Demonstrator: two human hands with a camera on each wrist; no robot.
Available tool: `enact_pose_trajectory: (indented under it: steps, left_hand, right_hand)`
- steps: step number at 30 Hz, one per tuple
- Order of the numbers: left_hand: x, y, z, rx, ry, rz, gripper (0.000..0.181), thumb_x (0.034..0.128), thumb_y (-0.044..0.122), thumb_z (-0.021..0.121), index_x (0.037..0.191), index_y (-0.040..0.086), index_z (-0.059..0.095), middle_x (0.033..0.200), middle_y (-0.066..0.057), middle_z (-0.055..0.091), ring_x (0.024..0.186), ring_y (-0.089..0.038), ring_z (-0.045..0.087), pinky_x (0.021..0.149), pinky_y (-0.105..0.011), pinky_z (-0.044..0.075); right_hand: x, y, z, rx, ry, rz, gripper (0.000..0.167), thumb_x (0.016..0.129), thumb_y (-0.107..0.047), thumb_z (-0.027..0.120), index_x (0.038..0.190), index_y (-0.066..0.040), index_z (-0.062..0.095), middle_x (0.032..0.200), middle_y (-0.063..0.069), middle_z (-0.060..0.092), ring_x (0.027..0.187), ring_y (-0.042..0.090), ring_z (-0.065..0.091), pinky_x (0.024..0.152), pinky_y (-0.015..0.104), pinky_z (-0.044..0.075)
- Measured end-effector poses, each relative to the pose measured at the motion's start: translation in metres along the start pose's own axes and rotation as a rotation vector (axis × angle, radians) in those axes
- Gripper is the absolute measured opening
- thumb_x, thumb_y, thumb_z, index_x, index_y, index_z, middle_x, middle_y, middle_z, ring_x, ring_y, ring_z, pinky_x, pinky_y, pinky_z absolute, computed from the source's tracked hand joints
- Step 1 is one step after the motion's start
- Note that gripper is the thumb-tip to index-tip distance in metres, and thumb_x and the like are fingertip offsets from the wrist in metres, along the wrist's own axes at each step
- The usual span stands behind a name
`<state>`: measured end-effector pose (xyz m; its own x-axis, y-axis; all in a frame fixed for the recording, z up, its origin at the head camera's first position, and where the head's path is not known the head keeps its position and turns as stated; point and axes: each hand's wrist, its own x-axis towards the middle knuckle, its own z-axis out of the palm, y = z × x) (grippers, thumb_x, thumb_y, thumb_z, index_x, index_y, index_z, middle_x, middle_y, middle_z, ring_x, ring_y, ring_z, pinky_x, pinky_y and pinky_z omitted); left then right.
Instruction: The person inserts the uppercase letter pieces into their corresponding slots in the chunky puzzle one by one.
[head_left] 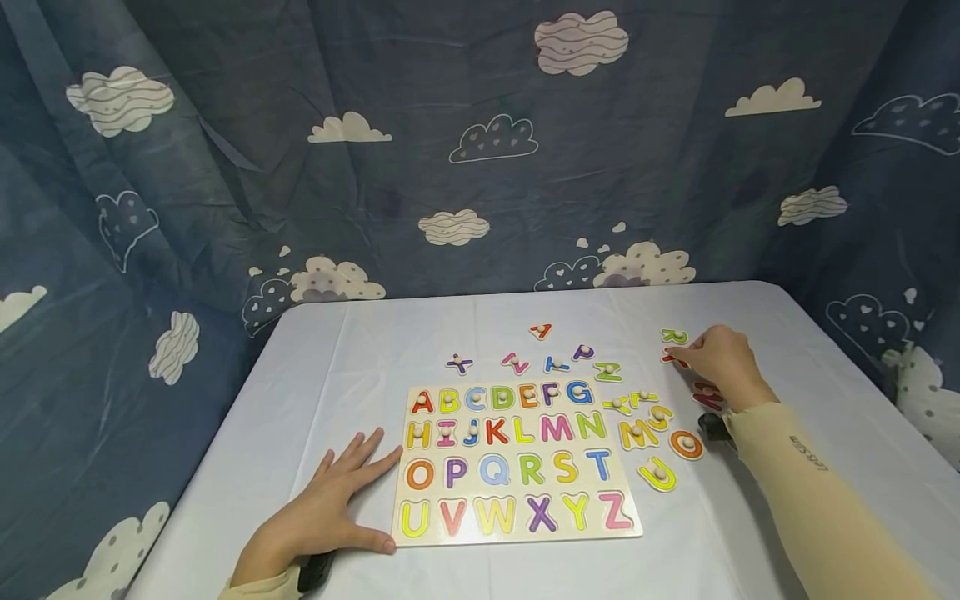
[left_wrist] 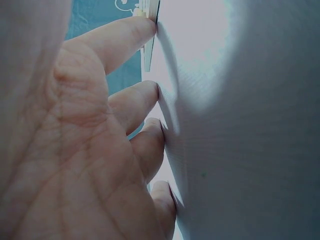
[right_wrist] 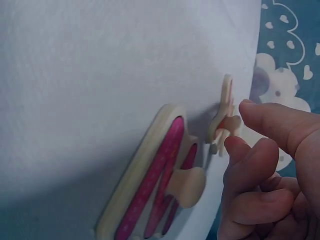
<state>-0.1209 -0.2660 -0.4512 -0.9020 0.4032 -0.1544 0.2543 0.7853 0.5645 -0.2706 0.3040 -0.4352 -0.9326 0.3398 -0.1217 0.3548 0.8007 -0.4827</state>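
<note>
A wooden alphabet board (head_left: 628, 529) lies on the white table; knobbed pieces sit in the A to J slots, while later letters show as bare coloured recesses. My left hand (head_left: 330, 500) rests with fingers spread at its left side, index fingertip and thumb against the edge. In the left wrist view, the other fingertips press on the cloth. Off to the right, my right hand (head_left: 723, 362) reaches over a small red letter piece (head_left: 667, 357). Its thumb and forefinger straddle the wooden knob (right_wrist: 232, 122), with a gap showing. A pink M piece (right_wrist: 155, 185) lies close by.
Loose knobbed letters lie behind and right of the board: a purple X (head_left: 459, 364), pink Z (head_left: 515, 363), green N (head_left: 607, 372), green R (head_left: 673, 336), orange O (head_left: 686, 444), yellow U (head_left: 657, 474) and several others. A dark cloud-print curtain (head_left: 480, 192) hangs behind the table.
</note>
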Motion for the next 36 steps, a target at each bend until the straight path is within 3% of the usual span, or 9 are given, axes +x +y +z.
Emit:
enact_pose_trajectory:
  steps: [8,16,20,23,30,36]
  left_hand:
    - [0.001,-0.001,0.0,0.009,0.011,0.021,0.121,0.0604,0.064,0.098,0.164,0.027,0.047,0.18,-0.012,0.022,0.166,-0.049,0.013,0.127,-0.081,0.003]
    - [0.001,-0.001,0.001,0.016,0.01,0.018,0.121,0.0603,0.065,0.098,0.164,0.029,0.046,0.18,-0.012,0.022,0.166,-0.05,0.013,0.126,-0.081,0.003]
    - [0.0,-0.002,0.0,0.011,0.009,0.015,0.121,0.0605,0.065,0.098,0.164,0.029,0.046,0.181,-0.012,0.021,0.166,-0.049,0.012,0.127,-0.081,0.003]
    - [0.0,-0.003,0.0,0.014,0.009,0.013,0.121,0.0603,0.065,0.098,0.164,0.03,0.046,0.181,-0.012,0.021,0.166,-0.049,0.012,0.127,-0.081,0.003]
    - [0.0,-0.001,0.001,0.015,0.005,-0.001,0.122,0.0603,0.065,0.098,0.165,0.03,0.046,0.181,-0.011,0.021,0.167,-0.049,0.012,0.127,-0.081,0.003]
    - [0.0,-0.002,0.001,0.019,0.016,0.019,0.122,0.0602,0.065,0.097,0.164,0.029,0.046,0.18,-0.012,0.022,0.166,-0.049,0.013,0.127,-0.081,0.004]
  right_hand:
    - [0.004,0.001,0.001,-0.018,0.004,0.021,0.041,0.097,-0.031,0.077,0.095,0.01,0.073,0.085,0.02,0.062,0.076,0.029,0.058,0.056,0.031,0.047]
    - [0.006,-0.002,-0.002,-0.03,-0.003,-0.053,0.036,0.094,-0.027,0.08,0.086,0.007,0.073,0.081,0.018,0.066,0.079,0.03,0.056,0.058,0.032,0.044]
    - [0.006,-0.007,-0.002,-0.029,-0.022,-0.089,0.034,0.094,-0.026,0.081,0.086,0.006,0.073,0.088,0.021,0.068,0.084,0.033,0.056,0.061,0.033,0.044]
    - [0.005,-0.01,0.0,-0.016,-0.043,-0.103,0.031,0.095,-0.025,0.079,0.091,0.006,0.074,0.094,0.023,0.068,0.086,0.033,0.057,0.063,0.033,0.046]
    - [0.011,-0.011,0.007,0.046,-0.156,-0.154,0.029,0.098,-0.023,0.076,0.109,0.003,0.072,0.084,0.01,0.064,0.075,0.022,0.056,0.056,0.031,0.047]
    - [0.013,-0.009,0.008,0.065,-0.167,-0.134,0.032,0.098,-0.025,0.077,0.112,0.003,0.073,0.082,0.007,0.062,0.074,0.022,0.055,0.057,0.032,0.047]
